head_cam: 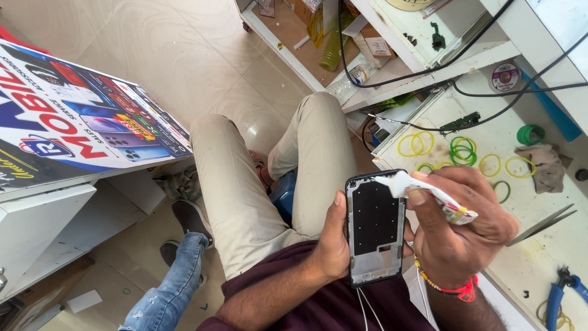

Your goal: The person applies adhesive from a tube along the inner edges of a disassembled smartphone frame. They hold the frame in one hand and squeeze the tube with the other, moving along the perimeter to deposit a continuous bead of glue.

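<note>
My left hand [334, 239] grips an opened phone frame [375, 228] by its left edge, held upright over my lap, its black inner panel and grey lower part facing me. My right hand [460, 228] squeezes a small white glue tube [422, 193], whose tip touches the frame's top right corner. A red and yellow thread band sits on my right wrist.
A white workbench [551, 245] at right carries yellow and green rubber bands [463, 149], a small green circuit board [459, 122], a cloth [545, 167], tweezers [542, 225], blue-handled pliers [560, 293] and black cables. A printed signboard [67, 116] leans at left. Another person's jeans leg and shoe [177, 263] stand beside my knees.
</note>
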